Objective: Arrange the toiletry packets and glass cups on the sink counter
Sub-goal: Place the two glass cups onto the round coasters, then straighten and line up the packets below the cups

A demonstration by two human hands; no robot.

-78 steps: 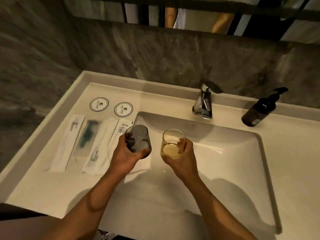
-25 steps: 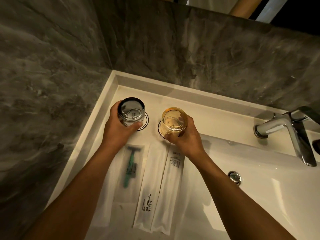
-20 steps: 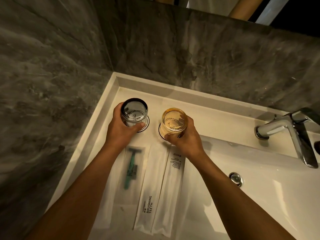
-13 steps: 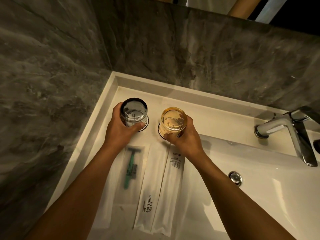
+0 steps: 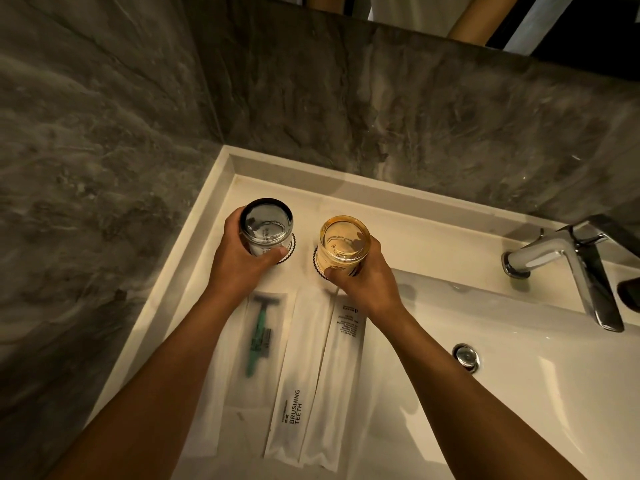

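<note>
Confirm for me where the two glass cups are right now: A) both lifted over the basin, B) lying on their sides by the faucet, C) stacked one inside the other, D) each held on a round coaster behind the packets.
D: the left hand holds the grey cup and the right hand the amber cup, each over a scallop-edged coaster behind the toiletry packets.

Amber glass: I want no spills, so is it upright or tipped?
Upright: the amber glass stands on its coaster, held by the right hand.
</note>
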